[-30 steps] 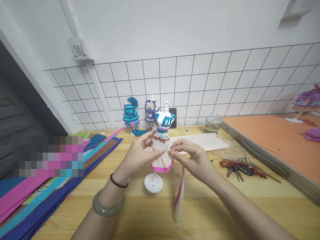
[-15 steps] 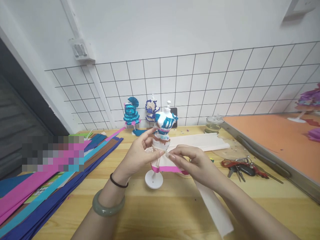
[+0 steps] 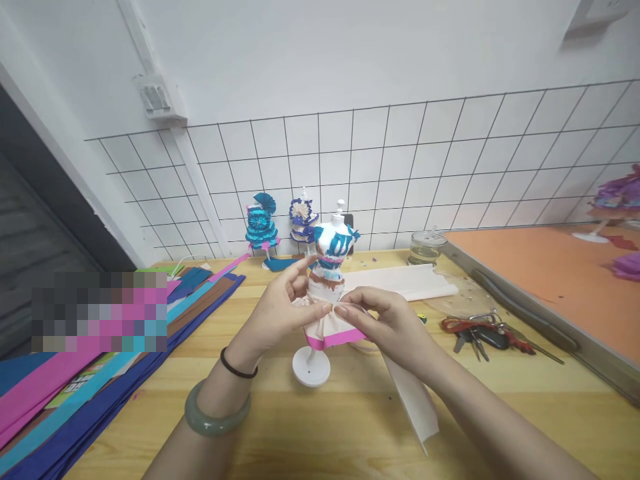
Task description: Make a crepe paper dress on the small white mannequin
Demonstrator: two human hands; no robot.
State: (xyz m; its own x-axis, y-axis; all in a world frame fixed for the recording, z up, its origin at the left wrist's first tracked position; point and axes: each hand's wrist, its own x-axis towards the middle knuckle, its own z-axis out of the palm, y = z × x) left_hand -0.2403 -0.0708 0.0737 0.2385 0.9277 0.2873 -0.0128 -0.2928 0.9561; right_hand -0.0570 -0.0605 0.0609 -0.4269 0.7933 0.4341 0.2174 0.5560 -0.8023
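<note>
A small white dress form with teal, brown and white paper on its body tilts slightly above the wooden table, its round base below. My left hand wraps round its back and left side, with the thumb pressing on the white paper strip at the lower body. My right hand pinches the gathered top of the same white paper strip, close to the left thumb. The strip has a pink edge under the hands and trails down to the right.
Two decorated dress forms stand at the back. Coloured paper strips lie at left. Rolled white paper, a glass jar, keys with scissors and a paper trimmer with an orange surface are behind and right.
The dress form has shifted slightly right and its base has come a little nearer. The strip is gathered in front, fingertips closer together, and its trailing end has moved up and left.
</note>
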